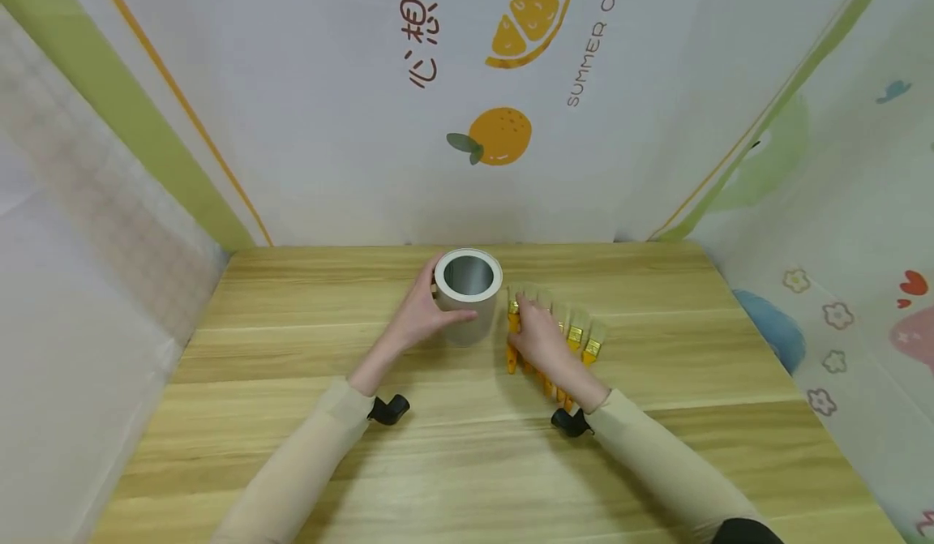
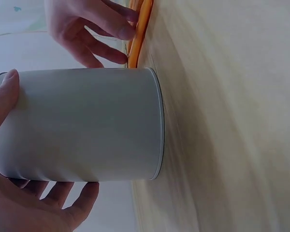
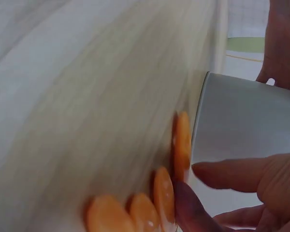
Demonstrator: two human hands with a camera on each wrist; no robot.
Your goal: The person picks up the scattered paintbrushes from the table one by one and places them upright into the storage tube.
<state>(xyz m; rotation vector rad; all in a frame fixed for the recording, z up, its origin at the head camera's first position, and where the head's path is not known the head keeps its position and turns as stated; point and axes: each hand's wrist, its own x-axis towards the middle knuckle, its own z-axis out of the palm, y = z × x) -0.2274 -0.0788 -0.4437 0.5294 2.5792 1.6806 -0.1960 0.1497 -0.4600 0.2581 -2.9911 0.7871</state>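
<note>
A grey-white cylindrical can stands upright on the table, its round top uncovered and its inside shiny metal. My left hand grips the can from the left, thumb across the near side and fingers round behind. Just right of it, several paintbrushes lie in a fanned row, bristles pointing away and orange handles toward me. My right hand pinches the leftmost paintbrush near its metal band, thumb and finger on either side of the handle. That hand hides the middle brushes in part.
The wood-patterned table ends at a printed cloth hanging behind it. More cloth hangs along the left and right sides. A black mount sits at the left wrist, another at the right.
</note>
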